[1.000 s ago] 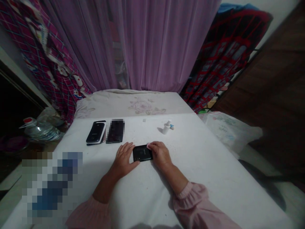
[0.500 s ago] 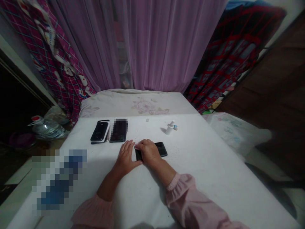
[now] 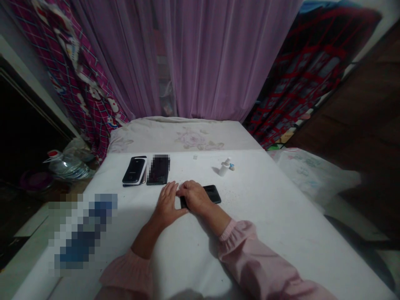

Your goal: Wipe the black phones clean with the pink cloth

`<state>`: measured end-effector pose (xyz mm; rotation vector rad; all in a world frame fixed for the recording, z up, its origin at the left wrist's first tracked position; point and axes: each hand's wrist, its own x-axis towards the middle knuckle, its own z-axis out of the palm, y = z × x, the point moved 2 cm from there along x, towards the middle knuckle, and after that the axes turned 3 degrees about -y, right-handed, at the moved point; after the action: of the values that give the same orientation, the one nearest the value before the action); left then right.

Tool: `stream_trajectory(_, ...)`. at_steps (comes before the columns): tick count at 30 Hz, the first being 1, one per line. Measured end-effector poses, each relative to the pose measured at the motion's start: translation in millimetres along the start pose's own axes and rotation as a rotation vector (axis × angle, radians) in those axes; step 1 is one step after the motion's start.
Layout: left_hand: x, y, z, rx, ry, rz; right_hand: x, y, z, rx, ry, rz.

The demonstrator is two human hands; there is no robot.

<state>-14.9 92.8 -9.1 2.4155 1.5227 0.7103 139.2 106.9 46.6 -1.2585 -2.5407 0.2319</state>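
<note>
A black phone (image 3: 212, 193) lies flat on the white table (image 3: 265, 216) in front of me. My right hand (image 3: 195, 197) rests on its left half, fingers curled over the top edge, pressing something small and pale I cannot make out against it. My left hand (image 3: 167, 204) lies flat and open on the cloth just left of the phone, thumb touching its near corner. Both arms wear pink sleeves.
Two more dark phones (image 3: 135, 170) (image 3: 158, 170) lie side by side at the far left of the table. A small white bottle (image 3: 224, 167) stands at the far middle. A blurred blue patch (image 3: 79, 233) covers the near left. Purple curtains (image 3: 200, 58) hang behind.
My right hand slid from the phone's right end across onto its left half, so the right end now shows. The left hand stayed beside it. The view drifted slightly.
</note>
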Motion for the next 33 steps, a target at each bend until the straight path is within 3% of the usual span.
stream_trajectory(10,0,5,-3.5,0.019,-0.038,-0.02,-27,-1,-6,0.234,0.024,-0.201)
stream_trajectory(16,0,16,-10.9,0.054,-0.143,-0.014,-14,23,-4,0.191,0.16,0.131)
stream_trajectory(24,5,29,-18.8,-0.015,-0.153,-0.088,-4,10,-3,0.032,0.004,0.242)
stream_trajectory(33,6,30,-16.8,-0.01,-0.235,-0.043,-16,27,-22,-0.05,-0.118,0.427)
